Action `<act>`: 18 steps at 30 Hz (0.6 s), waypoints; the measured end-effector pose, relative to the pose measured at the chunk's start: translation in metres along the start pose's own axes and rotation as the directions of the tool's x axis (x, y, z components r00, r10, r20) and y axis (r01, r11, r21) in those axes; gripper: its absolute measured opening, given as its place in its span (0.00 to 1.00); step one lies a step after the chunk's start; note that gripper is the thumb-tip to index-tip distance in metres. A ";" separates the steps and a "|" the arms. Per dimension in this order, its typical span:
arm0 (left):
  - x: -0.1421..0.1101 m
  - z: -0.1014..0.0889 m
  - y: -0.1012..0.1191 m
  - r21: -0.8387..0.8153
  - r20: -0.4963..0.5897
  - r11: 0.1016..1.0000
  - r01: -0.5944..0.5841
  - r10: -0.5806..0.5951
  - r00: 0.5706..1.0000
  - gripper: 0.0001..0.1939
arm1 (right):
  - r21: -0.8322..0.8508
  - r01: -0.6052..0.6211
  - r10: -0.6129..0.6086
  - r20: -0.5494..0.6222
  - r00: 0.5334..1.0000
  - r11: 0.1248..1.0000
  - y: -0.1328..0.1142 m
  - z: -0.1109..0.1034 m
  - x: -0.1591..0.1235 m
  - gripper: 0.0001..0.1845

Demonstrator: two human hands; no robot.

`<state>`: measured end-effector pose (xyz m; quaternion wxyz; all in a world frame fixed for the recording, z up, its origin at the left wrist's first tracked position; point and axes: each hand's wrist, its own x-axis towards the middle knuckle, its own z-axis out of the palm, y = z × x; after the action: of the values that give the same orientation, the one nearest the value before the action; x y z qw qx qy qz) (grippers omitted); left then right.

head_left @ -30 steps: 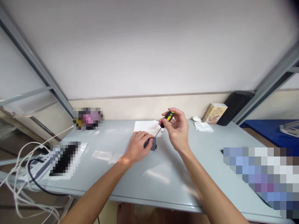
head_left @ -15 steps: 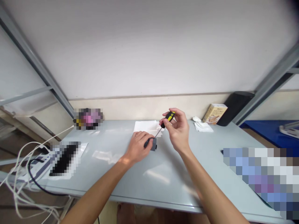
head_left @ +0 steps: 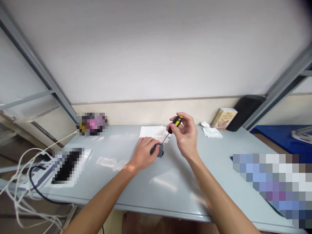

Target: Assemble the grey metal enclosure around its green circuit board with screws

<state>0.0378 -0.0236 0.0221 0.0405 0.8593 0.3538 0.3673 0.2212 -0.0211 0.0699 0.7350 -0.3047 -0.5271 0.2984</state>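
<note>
My right hand (head_left: 186, 135) is closed around the black and yellow handle of a screwdriver (head_left: 177, 122), held at a slant. The thin shaft runs down and left to a small dark grey box-like object (head_left: 160, 151) with a black knob on its side. My left hand (head_left: 147, 151) grips that object and presses it to the table, its fingers hiding the left part. Whether the tip sits in a screw is too small to tell. Just behind the left hand lies a white sheet of paper (head_left: 148, 130), partly folded.
The grey table (head_left: 151, 188) holds a carton (head_left: 224, 118), a black cylinder (head_left: 247, 112) and crumpled tissue (head_left: 212, 132) at the back right. White cables (head_left: 18, 195) and a power strip (head_left: 40, 175) lie at the left. Blurred-out items stand at both sides.
</note>
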 end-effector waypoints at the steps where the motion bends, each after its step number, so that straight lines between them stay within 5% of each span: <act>1: 0.000 0.000 0.000 0.001 -0.001 1.000 0.001 -0.001 1.000 0.09 | -0.003 0.004 -0.004 -0.002 1.000 1.000 -0.001 0.000 0.000 0.18; 18: 0.000 0.000 0.001 -0.008 0.000 1.000 0.010 -0.010 1.000 0.09 | -0.009 -0.002 0.002 -0.013 1.000 1.000 -0.002 0.001 0.000 0.19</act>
<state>0.0382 -0.0239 0.0228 0.0457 0.8574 0.3564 0.3685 0.2200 -0.0220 0.0717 0.7367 -0.3105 -0.5235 0.2948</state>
